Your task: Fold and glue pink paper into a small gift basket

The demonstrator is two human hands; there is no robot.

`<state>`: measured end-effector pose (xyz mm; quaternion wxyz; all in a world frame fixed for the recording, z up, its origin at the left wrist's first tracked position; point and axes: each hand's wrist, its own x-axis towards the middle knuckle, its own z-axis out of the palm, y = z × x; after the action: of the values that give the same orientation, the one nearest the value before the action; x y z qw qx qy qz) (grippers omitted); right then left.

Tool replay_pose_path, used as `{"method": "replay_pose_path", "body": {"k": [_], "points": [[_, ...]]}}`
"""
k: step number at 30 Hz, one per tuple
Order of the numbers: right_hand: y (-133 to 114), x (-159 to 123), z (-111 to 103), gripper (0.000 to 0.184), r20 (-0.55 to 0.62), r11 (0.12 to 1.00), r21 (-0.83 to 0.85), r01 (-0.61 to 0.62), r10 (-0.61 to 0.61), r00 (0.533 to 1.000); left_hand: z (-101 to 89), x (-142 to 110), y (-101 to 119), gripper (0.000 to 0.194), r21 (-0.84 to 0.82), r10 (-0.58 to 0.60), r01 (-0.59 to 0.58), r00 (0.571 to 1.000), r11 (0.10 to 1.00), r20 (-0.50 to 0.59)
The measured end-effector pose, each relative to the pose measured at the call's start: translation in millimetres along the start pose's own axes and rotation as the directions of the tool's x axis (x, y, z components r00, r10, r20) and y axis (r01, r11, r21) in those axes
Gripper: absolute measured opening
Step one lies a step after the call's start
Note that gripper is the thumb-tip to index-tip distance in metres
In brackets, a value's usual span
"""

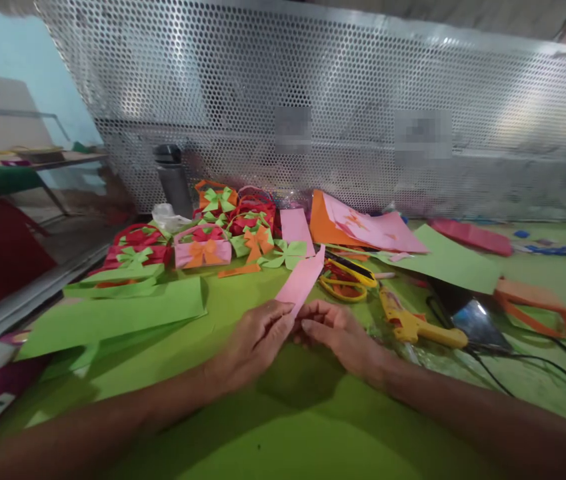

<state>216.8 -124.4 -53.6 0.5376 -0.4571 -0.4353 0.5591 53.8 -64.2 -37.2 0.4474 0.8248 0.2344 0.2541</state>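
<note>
Around the hands, the green worktop (313, 440) is crowded. At the far left of it stands a dark bottle (175, 183), with a plastic bag (167, 217) just beside its base. Next come small paper baskets with bows, among them a pink basket (203, 252) with an orange bow and a red basket (137, 252) with a green one. Nearer on the left lie green sheets (117, 317). Behind the hands, a green bow (285, 255) touches a flat pink sheet (297, 230); to its right, yellow scissors (345, 280) lie just beyond the right hand, near a yellow glue gun (415, 323) and a black phone-like object (480, 323). A perforated metal panel (353, 100) closes off the back.

The pink strip (303, 280) is between the hands, above the worktop, slanting up and away. The left hand (257, 340) has its fingers closed on the strip's near end, thumb on top. The right hand (340, 333) has its fingers curled in a narrow bend at the same end; whether they pinch it, I cannot tell.
</note>
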Motion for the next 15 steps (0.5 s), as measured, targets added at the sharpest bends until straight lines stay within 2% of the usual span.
{"method": "replay_pose_path", "body": {"k": [3, 6, 15], "points": [[0.1, 0.9, 0.2, 0.029, 0.01, 1.0, 0.005, 0.007, -0.007, 1.0, -1.6, -0.3, -1.9, 0.032, -0.076, -0.045, 0.045, 0.999, 0.996, -0.004], [1.4, 1.6, -0.3, 0.031, 0.014, 1.0, 0.016, 0.02, -0.02, 1.0, -0.7, 0.1, -4.3, 0.03, -0.095, -0.033, 0.031, 0.999, 0.995, -0.021], [2.5, 1.4, 1.4, 0.027, -0.011, 0.997, 0.07, 0.016, -0.015, 1.0, 2.7, -0.6, 1.0, 0.03, -0.184, -0.102, 0.093, 0.994, 0.979, -0.045]]}}
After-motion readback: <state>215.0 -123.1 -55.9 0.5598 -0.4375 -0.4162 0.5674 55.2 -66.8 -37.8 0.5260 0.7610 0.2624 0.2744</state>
